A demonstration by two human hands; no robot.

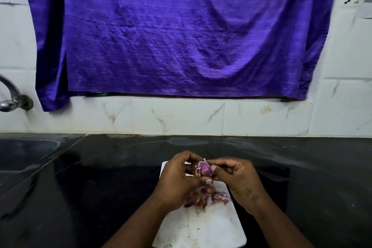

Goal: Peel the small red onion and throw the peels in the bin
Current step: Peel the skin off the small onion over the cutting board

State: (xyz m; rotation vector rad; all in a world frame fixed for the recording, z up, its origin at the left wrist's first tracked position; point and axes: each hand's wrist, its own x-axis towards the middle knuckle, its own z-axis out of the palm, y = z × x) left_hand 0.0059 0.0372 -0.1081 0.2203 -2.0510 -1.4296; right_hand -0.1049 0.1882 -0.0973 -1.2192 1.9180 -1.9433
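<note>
Most skin's off: both hands [179, 177] [235, 179] are gripping the onion [203, 169], picking last bits; peels [207, 195] are sitting on the board [201, 227], no bin showing.

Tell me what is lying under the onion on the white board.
Under the onion a heap of peels lies on the white board. Both hands cover the board's upper part.

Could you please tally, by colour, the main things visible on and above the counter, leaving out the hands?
Purple: 2, the hanging cloth and the small red onion, which looks purple where peeled
White: 1, the cutting board
Reddish-brown: 1, the pile of peels
Silver: 1, the tap
Black: 1, the counter
Total: 6
</note>
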